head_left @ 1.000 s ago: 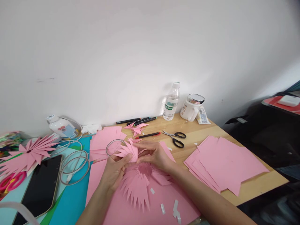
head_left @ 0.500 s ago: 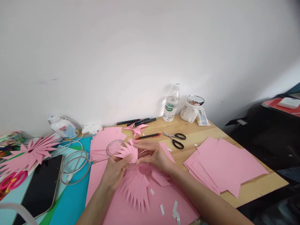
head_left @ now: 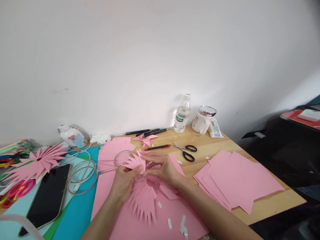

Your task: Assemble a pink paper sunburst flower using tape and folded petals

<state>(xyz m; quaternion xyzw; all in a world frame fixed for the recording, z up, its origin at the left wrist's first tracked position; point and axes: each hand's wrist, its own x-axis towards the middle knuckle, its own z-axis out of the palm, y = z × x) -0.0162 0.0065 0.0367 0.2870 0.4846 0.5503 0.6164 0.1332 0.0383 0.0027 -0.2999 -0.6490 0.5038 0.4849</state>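
Between both hands is a pleated pink paper fan point(head_left: 135, 161) with pointed tips. My left hand point(head_left: 125, 181) pinches its lower left side, thumb on top. On the right edge, the fingers of my right hand point(head_left: 161, 166) are closed on the same piece, partly hiding it. Just below the hands, a larger pleated pink paper rosette point(head_left: 146, 201) with spiky points lies on a pink sheet point(head_left: 127, 230). Small white strips point(head_left: 183, 221) are scattered on that sheet.
Black-handled scissors point(head_left: 187, 151), a pen point(head_left: 158, 147) and markers point(head_left: 150, 132) lie beyond the hands. A water bottle point(head_left: 182, 115) and white mug point(head_left: 202, 121) stand by the wall. Cut pink paper point(head_left: 245, 180) is stacked right; a phone point(head_left: 47, 196), cable point(head_left: 82, 178) and finished-looking pink rosette point(head_left: 38, 161) lie left.
The view has shifted slightly, so the table items appear a little lower. Both hands stay on the pink paper fan, with hardly any change in grip.
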